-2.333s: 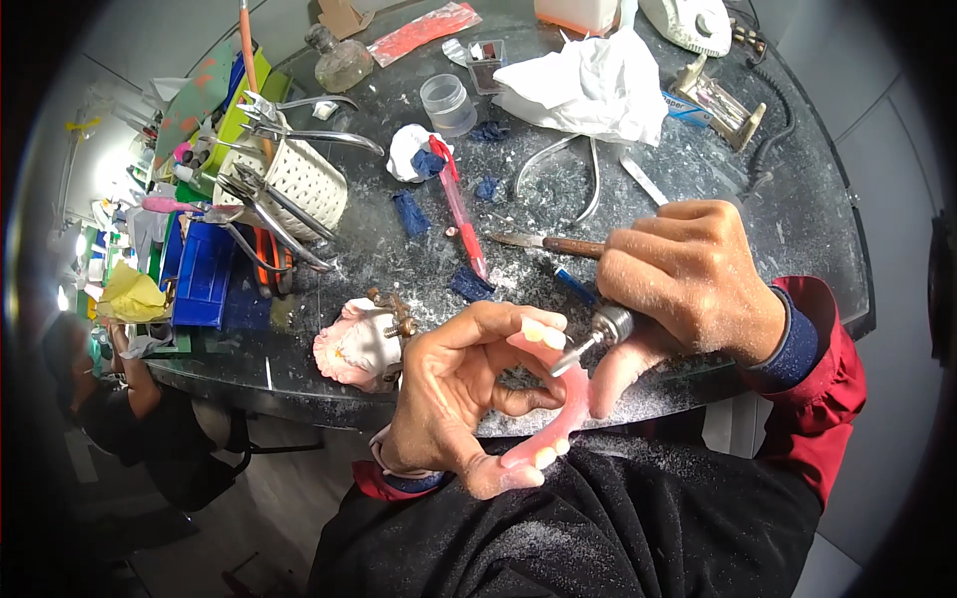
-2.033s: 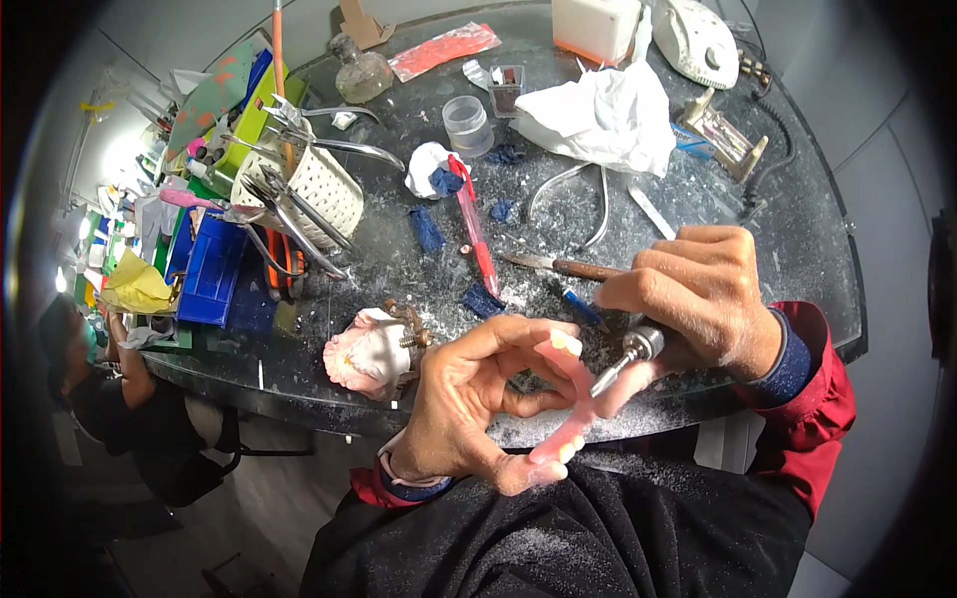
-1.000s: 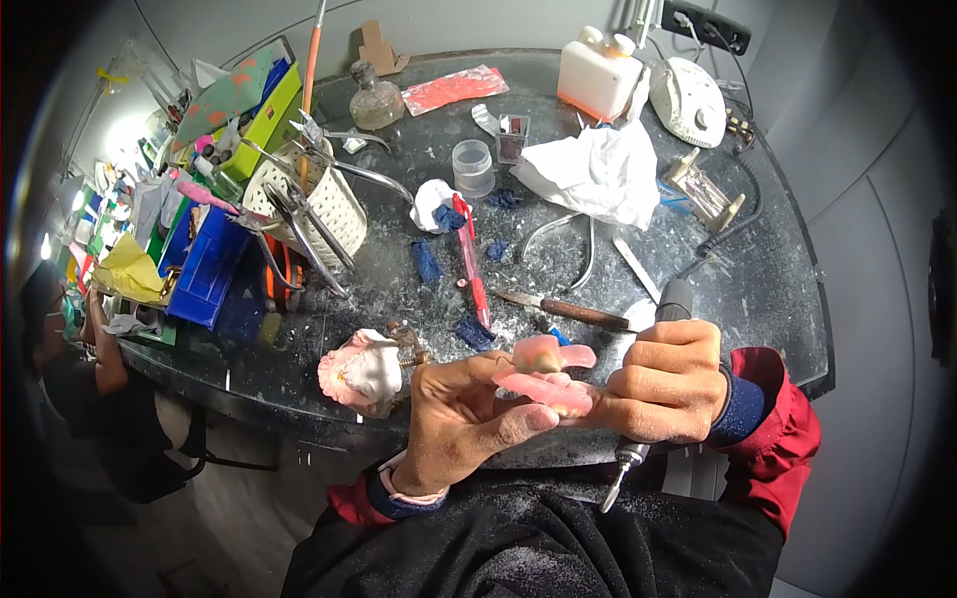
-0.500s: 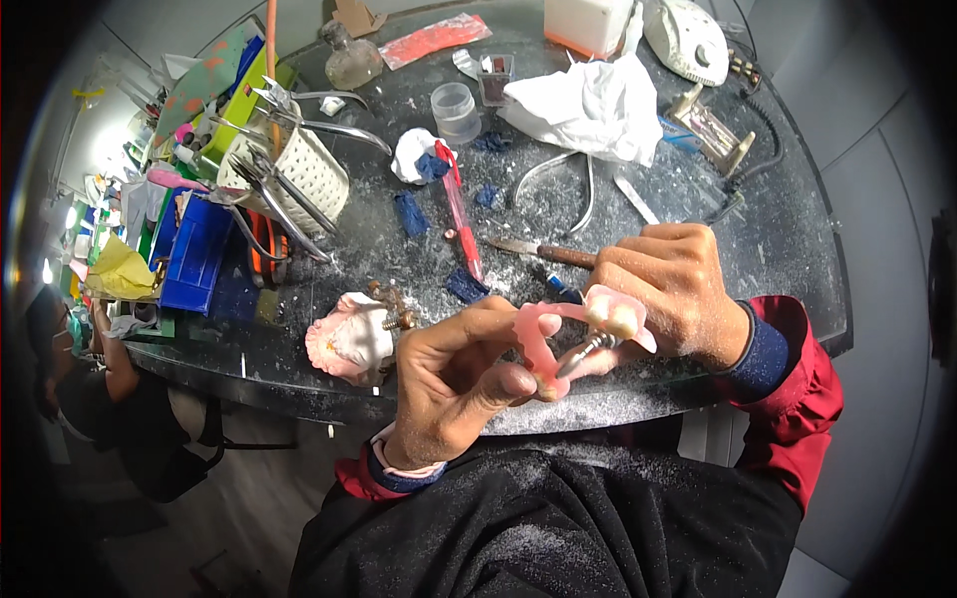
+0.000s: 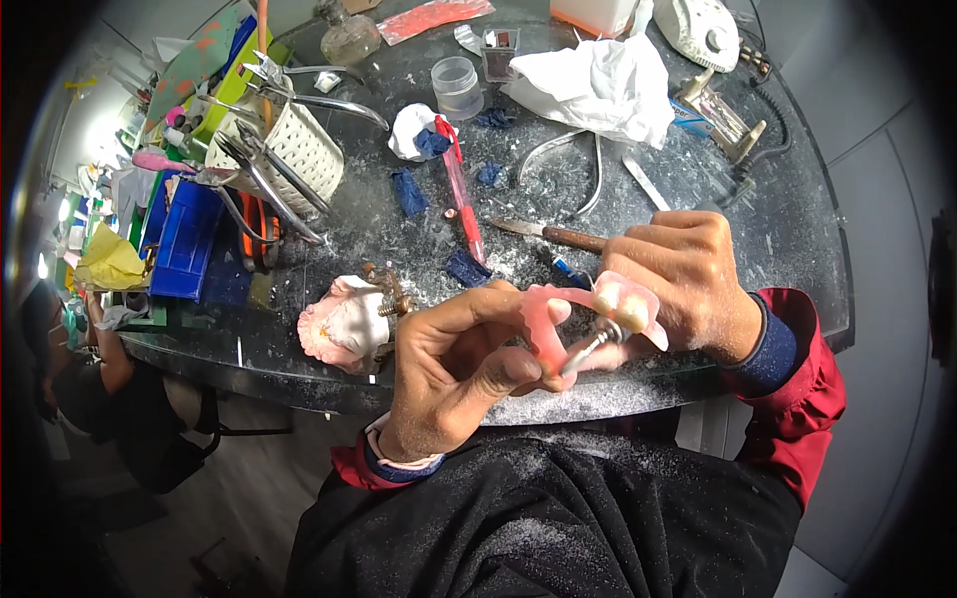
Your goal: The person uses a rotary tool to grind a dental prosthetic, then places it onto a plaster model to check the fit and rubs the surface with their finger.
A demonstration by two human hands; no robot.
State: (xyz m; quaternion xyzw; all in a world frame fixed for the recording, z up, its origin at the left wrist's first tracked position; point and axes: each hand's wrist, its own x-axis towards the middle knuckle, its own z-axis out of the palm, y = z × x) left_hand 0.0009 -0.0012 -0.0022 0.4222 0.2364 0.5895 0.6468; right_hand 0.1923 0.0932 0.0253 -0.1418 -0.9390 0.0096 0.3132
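Note:
Between the thumb and fingers of my left hand (image 5: pixel 439 374) is a pink partial denture (image 5: pixel 543 324) with cream teeth at its right end. My right hand (image 5: pixel 683 289) is closed round a rotary handpiece (image 5: pixel 606 330). Only its metal nose shows; the rest is hidden by the hand. The handpiece's pale grinding tip (image 5: pixel 577 360) touches or lies very close to the inner lower edge of the denture. Left of my left hand sits a pink and white dental cast (image 5: pixel 344 324) beside a brass-coloured screw hinge (image 5: pixel 396 302).
A wax knife (image 5: pixel 558 235) lies beyond my right hand. Nearby are a red pen (image 5: pixel 459 199), blue wax scraps (image 5: pixel 409 191) and a bent wire tool (image 5: pixel 595 169). A white basket of pliers (image 5: pixel 309 149) stands left, a white cloth (image 5: pixel 598 90) behind. White dust covers the bench front (image 5: pixel 558 404).
The view has shifted slightly, so the bench things sit a little differently. Both hands keep their grips, and the denture and grinding tip have barely moved against each other.

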